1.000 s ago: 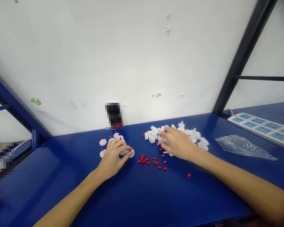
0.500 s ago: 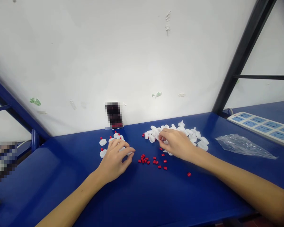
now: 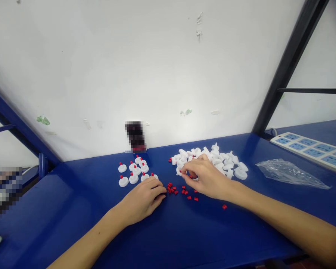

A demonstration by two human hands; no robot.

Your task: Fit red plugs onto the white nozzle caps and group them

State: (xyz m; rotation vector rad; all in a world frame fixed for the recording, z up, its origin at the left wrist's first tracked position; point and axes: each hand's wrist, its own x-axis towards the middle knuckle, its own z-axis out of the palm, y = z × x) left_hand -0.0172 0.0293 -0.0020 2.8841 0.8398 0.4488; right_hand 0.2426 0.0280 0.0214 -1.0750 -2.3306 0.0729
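My left hand [image 3: 146, 201] rests low on the blue table, its fingers bent and drawn together beside the small red caps [image 3: 172, 190]. What lies between its fingertips is hidden. My right hand [image 3: 208, 177] reaches over the front of a heap of white nozzle lids [image 3: 226, 161]. Its thumb and forefinger pinch a small red cap [image 3: 180, 172] right against a white lid; I cannot tell whether that lid is held too. Left of the heap, several white lids with red caps on their spouts [image 3: 133, 178] stand upright in a loose group, partly behind my left hand.
A dark, blurred-out phone-like object [image 3: 136, 137] leans on the wall. At the right lie a clear plastic bag [image 3: 291, 173] and a white power strip [image 3: 310, 149]. One red cap [image 3: 224, 206] sits apart near my right forearm. Metal posts [image 3: 280, 78] frame the table.
My left hand has moved right and down from the white lids to the red caps, uncovering the capped group. My right hand has shifted slightly left and down, with red now showing at its fingertips.
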